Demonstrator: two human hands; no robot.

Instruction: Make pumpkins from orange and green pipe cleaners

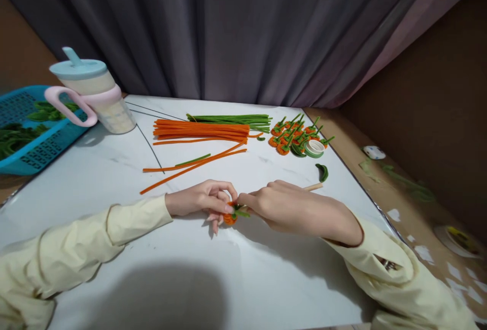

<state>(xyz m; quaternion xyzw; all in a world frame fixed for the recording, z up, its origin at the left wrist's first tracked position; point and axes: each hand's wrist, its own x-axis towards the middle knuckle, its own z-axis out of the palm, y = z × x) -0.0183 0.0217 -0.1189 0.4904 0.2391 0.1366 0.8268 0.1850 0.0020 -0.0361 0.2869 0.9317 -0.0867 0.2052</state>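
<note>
Close to the table's middle, my left hand pinches a small orange pipe-cleaner pumpkin with a green stem. My right hand is closed beside it, thumb and fingertips meeting at the pumpkin's top. What these fingers grip is hidden. A pale wooden stick pokes out behind my right hand; I cannot tell whether it is held. Beyond my hands lie several loose orange pipe cleaners and a short green piece. A curled dark green piece rests farther right.
Bundles of orange pipe cleaners and green pipe cleaners lie at the back. Several finished pumpkins cluster at right, near a white-and-green tape roll. At left stand a tumbler and a blue basket holding greenery.
</note>
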